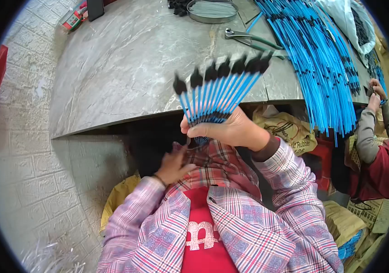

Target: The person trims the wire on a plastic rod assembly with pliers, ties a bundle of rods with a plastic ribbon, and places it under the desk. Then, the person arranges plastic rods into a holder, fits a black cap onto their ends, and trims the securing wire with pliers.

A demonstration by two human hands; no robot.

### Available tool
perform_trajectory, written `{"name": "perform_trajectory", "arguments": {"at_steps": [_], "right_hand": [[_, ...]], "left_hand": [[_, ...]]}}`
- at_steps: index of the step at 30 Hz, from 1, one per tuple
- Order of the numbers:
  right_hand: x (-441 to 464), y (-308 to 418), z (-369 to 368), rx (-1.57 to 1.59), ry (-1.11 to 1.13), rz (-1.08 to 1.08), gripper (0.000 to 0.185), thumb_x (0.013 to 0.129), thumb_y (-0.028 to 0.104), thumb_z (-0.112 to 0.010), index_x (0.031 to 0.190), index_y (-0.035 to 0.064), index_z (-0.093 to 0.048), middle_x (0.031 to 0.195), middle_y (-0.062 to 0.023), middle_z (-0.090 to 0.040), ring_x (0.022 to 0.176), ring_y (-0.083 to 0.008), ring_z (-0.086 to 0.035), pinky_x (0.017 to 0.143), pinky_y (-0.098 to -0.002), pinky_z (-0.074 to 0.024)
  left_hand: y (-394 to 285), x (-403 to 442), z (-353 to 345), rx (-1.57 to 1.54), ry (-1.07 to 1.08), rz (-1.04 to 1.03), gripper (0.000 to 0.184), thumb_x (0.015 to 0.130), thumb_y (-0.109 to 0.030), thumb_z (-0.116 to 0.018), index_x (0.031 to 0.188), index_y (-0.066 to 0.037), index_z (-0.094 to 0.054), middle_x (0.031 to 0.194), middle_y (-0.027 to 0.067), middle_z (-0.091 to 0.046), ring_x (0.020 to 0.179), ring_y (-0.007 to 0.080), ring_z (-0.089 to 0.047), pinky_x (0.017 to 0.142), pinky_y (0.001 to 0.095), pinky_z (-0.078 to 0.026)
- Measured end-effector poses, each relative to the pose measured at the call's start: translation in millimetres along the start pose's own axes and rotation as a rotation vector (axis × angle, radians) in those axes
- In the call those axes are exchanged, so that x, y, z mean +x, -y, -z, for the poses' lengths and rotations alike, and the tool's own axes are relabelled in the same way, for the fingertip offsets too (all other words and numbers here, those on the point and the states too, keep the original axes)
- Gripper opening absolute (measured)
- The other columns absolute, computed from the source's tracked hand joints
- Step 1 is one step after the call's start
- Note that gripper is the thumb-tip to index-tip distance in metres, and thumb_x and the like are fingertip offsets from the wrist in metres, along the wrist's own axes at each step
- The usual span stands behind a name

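Note:
My right hand is closed round a bundle of thin blue cables, held up in front of the table's front edge. Black caps sit on the cables' upper ends, which fan out wide and are slightly blurred. The cables' lower ends hang toward my lap and are partly hidden by the hand. Below and left of the bundle, my left hand is over my lap. It looks empty, its thumb apart from its fingers, though motion smears it.
The grey table bears a large pile of blue cables, green-handled pliers, a round tray of thin pale rods and a white sack. A co-worker's hands are at far right. A brick wall stands left.

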State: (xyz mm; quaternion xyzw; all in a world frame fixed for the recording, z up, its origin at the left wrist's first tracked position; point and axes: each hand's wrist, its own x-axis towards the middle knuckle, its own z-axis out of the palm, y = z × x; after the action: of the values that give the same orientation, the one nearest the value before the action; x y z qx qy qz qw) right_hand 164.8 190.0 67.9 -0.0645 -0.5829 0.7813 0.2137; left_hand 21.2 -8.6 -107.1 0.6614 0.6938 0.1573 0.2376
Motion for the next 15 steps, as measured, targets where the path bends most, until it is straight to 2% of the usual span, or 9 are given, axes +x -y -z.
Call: {"name": "perform_trajectory", "arguments": {"at_steps": [1, 2, 3, 5, 9, 10, 12, 13, 15], "right_hand": [[0, -9, 2, -0.032, 0.004, 0.003, 0.019, 0.082, 0.004, -0.072, 0.100, 0.0013, -0.067, 0.092, -0.0030, -0.069, 0.085, -0.0097, -0.063, 0.080, -0.0258, -0.0504], [-2, -19, 2, -0.039, 0.005, 0.005, 0.019, 0.082, 0.004, -0.072, 0.100, 0.0013, -0.067, 0.092, -0.0030, -0.069, 0.085, -0.0097, -0.063, 0.080, -0.0258, -0.0504], [-5, -28, 2, -0.028, -0.010, -0.042, 0.018, 0.082, 0.005, -0.072, 0.100, 0.0011, -0.067, 0.092, -0.0030, -0.069, 0.085, -0.0095, -0.063, 0.080, -0.0256, -0.0502], [-10, -48, 5, -0.013, -0.042, -0.133, 0.018, 0.084, 0.008, -0.071, 0.100, 0.0007, -0.067, 0.092, -0.0031, -0.069, 0.086, -0.0091, -0.062, 0.081, -0.0251, -0.0497], [-35, -106, 14, -0.016, -0.097, -0.247, 0.019, 0.085, 0.012, -0.071, 0.100, 0.0014, -0.067, 0.093, -0.0030, -0.070, 0.087, -0.0090, -0.062, 0.082, -0.0257, -0.0492], [-44, -124, 16, -0.075, -0.128, -0.267, 0.019, 0.085, 0.013, -0.070, 0.100, 0.0018, -0.067, 0.092, -0.0031, -0.070, 0.087, -0.0093, -0.062, 0.082, -0.0262, -0.0494], [-58, -150, 15, -0.194, -0.185, -0.305, 0.019, 0.085, 0.014, -0.070, 0.100, 0.0027, -0.068, 0.091, -0.0032, -0.070, 0.087, -0.0100, -0.062, 0.082, -0.0274, -0.0499], [-61, -150, 9, -0.188, -0.175, -0.306, 0.019, 0.085, 0.014, -0.070, 0.100, 0.0027, -0.068, 0.091, -0.0032, -0.070, 0.087, -0.0100, -0.062, 0.082, -0.0274, -0.0499], [-62, -148, -1, -0.135, -0.121, -0.354, 0.021, 0.085, 0.014, -0.071, 0.102, 0.0032, -0.067, 0.095, -0.0036, -0.069, 0.088, -0.0110, -0.063, 0.083, -0.0288, -0.0502]], "left_hand": [[10, 8, -43, -0.401, 0.174, 0.031, 0.052, 0.091, -0.026, -0.060, 0.136, -0.008, -0.043, 0.117, 0.0155, -0.058, 0.110, 0.0332, -0.053, 0.093, 0.0402, -0.042], [4, 17, -59, -0.803, 0.352, 0.058, 0.056, 0.094, -0.027, -0.057, 0.143, -0.009, -0.036, 0.127, 0.0158, -0.054, 0.119, 0.0317, -0.049, 0.099, 0.0389, -0.039], [3, 22, -68, -0.804, 0.351, 0.051, 0.056, 0.094, -0.027, -0.057, 0.143, -0.009, -0.036, 0.127, 0.0158, -0.054, 0.119, 0.0317, -0.049, 0.099, 0.0389, -0.039], [-14, 42, -51, -0.650, 0.800, 0.143, 0.053, 0.096, -0.030, -0.055, 0.139, -0.002, -0.040, 0.131, 0.0146, -0.053, 0.126, 0.0271, -0.045, 0.104, 0.0373, -0.035], [-11, 40, 6, -0.599, 0.910, 0.137, 0.057, 0.094, -0.031, -0.059, 0.137, 0.001, -0.042, 0.133, 0.0154, -0.052, 0.126, 0.0259, -0.047, 0.106, 0.0354, -0.035], [-7, 29, 17, -0.598, 0.909, 0.147, 0.057, 0.094, -0.031, -0.059, 0.137, 0.001, -0.042, 0.133, 0.0154, -0.052, 0.126, 0.0259, -0.047, 0.106, 0.0354, -0.035], [-5, 6, 35, -0.478, 0.301, 0.330, 0.050, 0.091, -0.028, -0.063, 0.131, -0.002, -0.051, 0.127, 0.0147, -0.057, 0.113, 0.0241, -0.057, 0.099, 0.0333, -0.041], [-10, 5, 44, -0.477, 0.296, 0.341, 0.050, 0.091, -0.028, -0.063, 0.131, -0.002, -0.051, 0.127, 0.0147, -0.057, 0.113, 0.0241, -0.057, 0.099, 0.0333, -0.041], [-25, 13, 61, -0.774, 0.142, 0.051, 0.048, 0.092, -0.028, -0.062, 0.130, -0.001, -0.052, 0.121, 0.0125, -0.060, 0.109, 0.0231, -0.059, 0.097, 0.0333, -0.042]]}}
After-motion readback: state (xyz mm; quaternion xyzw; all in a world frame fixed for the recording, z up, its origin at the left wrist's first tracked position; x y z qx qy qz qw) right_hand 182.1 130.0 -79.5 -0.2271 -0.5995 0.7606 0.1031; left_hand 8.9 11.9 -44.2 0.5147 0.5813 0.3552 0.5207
